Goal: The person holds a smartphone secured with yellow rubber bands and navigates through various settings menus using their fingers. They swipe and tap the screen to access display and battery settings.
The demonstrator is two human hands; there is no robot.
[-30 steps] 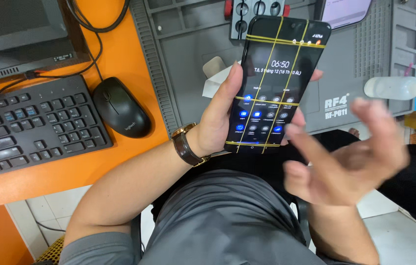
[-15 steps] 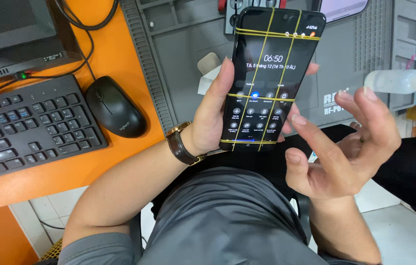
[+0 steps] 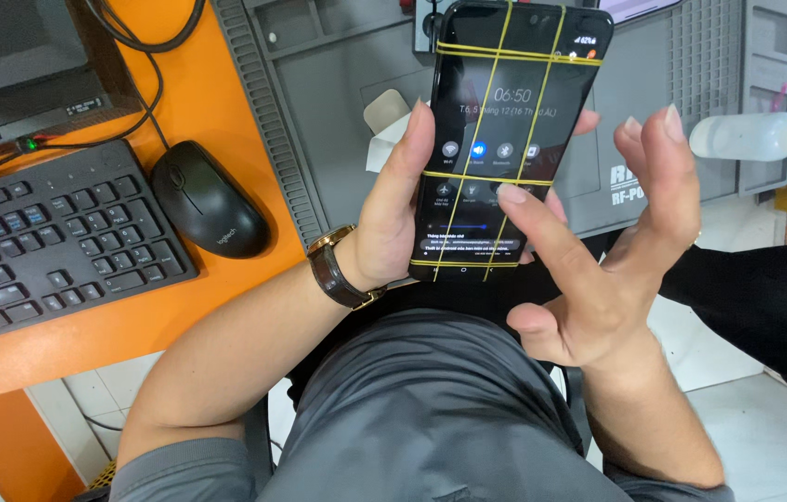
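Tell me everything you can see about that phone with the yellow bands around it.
The phone is a dark, glossy slab, held upright over the grey work mat. Thin yellow rubber bands cross it lengthwise and sideways. Its screen is lit, showing a clock and rows of round icons. The left hand grips its lower half; the right hand touches the screen with its forefinger.

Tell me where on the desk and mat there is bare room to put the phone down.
The grey mat is bare between its ribbed left edge and the phone held in the left hand. A thin orange strip of desk lies bare below the mouse. It is crowded at the keyboard and near the bottle, beyond the right hand.
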